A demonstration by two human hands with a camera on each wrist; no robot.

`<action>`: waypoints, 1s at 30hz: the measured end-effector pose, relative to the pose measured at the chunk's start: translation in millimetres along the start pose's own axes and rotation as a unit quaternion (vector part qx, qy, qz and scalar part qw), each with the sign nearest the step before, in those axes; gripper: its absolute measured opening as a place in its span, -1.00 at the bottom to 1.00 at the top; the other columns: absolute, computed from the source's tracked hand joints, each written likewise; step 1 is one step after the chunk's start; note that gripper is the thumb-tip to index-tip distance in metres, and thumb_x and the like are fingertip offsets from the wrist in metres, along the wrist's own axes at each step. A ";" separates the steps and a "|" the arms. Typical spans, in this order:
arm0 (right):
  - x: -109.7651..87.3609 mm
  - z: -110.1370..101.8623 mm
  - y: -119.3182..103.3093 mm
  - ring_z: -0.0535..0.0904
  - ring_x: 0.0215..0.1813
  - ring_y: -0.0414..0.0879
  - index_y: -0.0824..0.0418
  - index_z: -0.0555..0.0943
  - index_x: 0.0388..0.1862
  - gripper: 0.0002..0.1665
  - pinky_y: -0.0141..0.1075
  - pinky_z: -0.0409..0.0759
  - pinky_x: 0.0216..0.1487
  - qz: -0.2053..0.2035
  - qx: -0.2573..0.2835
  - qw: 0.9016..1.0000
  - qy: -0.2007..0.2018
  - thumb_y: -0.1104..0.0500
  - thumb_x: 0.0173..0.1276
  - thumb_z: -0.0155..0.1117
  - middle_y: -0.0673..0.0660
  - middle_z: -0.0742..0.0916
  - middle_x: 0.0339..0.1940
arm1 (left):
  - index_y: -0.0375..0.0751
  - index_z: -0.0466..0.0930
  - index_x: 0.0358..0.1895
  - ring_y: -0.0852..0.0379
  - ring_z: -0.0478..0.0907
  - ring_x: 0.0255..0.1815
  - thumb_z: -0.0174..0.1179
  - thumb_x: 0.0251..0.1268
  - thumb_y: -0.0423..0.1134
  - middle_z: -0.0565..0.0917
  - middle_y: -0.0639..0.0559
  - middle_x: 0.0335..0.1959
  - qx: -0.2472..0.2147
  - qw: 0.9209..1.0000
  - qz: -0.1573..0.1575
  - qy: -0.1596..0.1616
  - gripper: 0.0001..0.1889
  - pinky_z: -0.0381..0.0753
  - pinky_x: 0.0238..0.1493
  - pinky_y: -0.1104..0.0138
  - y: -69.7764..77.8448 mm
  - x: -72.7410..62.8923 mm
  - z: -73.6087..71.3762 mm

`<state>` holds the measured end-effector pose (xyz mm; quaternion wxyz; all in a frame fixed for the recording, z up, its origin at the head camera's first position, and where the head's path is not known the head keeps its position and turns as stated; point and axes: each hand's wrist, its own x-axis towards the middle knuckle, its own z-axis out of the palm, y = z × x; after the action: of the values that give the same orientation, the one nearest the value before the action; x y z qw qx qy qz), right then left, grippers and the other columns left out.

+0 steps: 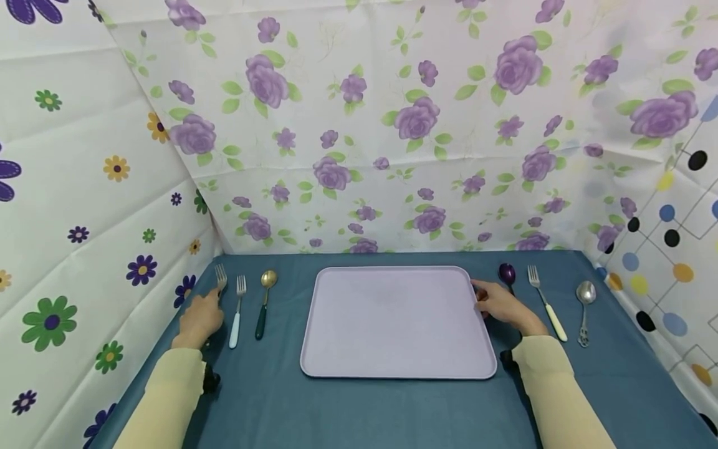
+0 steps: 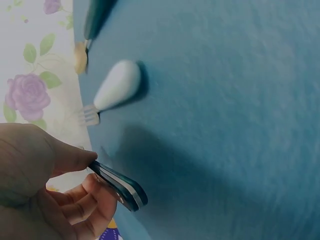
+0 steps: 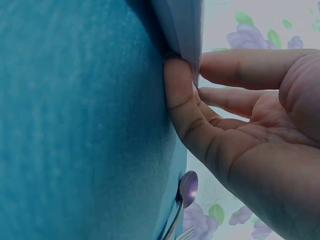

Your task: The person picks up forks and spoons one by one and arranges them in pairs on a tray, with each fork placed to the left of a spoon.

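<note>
At the table's left side, my left hand (image 1: 201, 319) pinches a fork (image 1: 221, 275) whose silver tines point away from me. The left wrist view shows the fork's dark handle (image 2: 120, 185) between thumb and fingers, just over the cloth. A pale lilac rectangular tray (image 1: 395, 321) lies in the middle of the table. Its right edge is held by my right hand (image 1: 507, 305). In the right wrist view, the fingers (image 3: 181, 82) bend around the tray's rim (image 3: 187, 30), against the blue cloth.
Beside my left hand lie a white-handled fork (image 1: 235, 327) and a gold spoon (image 1: 268, 279) with a green handle. To the right are a dark purple spoon (image 1: 507, 273), a cream-handled fork (image 1: 555, 321) and a silver spoon (image 1: 586, 293). Patterned cloth walls (image 1: 359, 143) border the blue tabletop (image 1: 359, 411).
</note>
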<state>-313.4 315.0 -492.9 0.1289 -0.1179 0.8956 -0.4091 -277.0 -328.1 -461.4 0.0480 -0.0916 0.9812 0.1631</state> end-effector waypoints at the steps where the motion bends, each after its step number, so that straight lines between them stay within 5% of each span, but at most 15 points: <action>1: 0.1 -0.1 -0.1 0.61 -0.30 0.00 0.65 0.14 0.54 -0.20 -0.15 0.68 -0.22 0.001 -0.001 1.000 0.001 0.47 0.37 0.15 0.31 0.63 -0.20 | -0.54 0.12 0.55 -0.70 0.32 0.27 -0.09 0.50 -0.46 0.25 -0.75 0.33 -0.002 1.000 0.001 -0.001 -0.41 0.35 0.19 -0.46 1.1 0.2 -0.2; 30: -1.3 1.2 0.3 0.60 -0.32 0.00 0.66 0.13 0.53 -0.18 -0.13 0.68 -0.22 -0.005 0.007 1.000 0.006 0.47 0.35 0.16 0.29 0.62 -0.23 | -0.41 0.23 0.56 -0.49 0.52 0.11 -0.01 0.62 -0.37 0.48 -0.58 0.24 -0.018 0.994 0.103 0.018 -0.46 0.54 -0.07 -0.29 66.6 -6.8 -13.9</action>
<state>-311.8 314.8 -493.7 0.1219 -0.1186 0.8929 -0.4168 -284.3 -269.6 -426.7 0.0121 0.0060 0.9830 0.1834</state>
